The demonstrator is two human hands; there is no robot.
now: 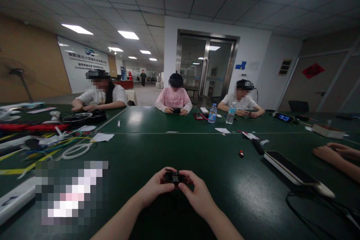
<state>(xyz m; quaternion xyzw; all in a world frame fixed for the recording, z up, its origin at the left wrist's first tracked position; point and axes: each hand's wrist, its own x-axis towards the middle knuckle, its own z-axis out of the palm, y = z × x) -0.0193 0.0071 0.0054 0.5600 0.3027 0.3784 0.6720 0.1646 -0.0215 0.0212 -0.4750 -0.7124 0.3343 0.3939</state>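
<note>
Between my two hands, just above the green table [135, 157], is a small black device [174, 177] with a lighter patch in its middle. Its kind is too small and dark to make out. My left hand [157, 185] grips its left end, thumb below and fingers over the top. On the other end my right hand [194, 187] has a similar pinch, thumb at the lower edge. Parts of the device are covered by my fingers.
Cables [75, 150] and a blurred-out bright shape [74, 193] lie left. A small red item [241, 153], a long white-edged device [295, 168] and black cords [309, 195] lie right. Two bottles [213, 113] stand farther back. Several people sit around; another person's hands [334, 153] rest at right.
</note>
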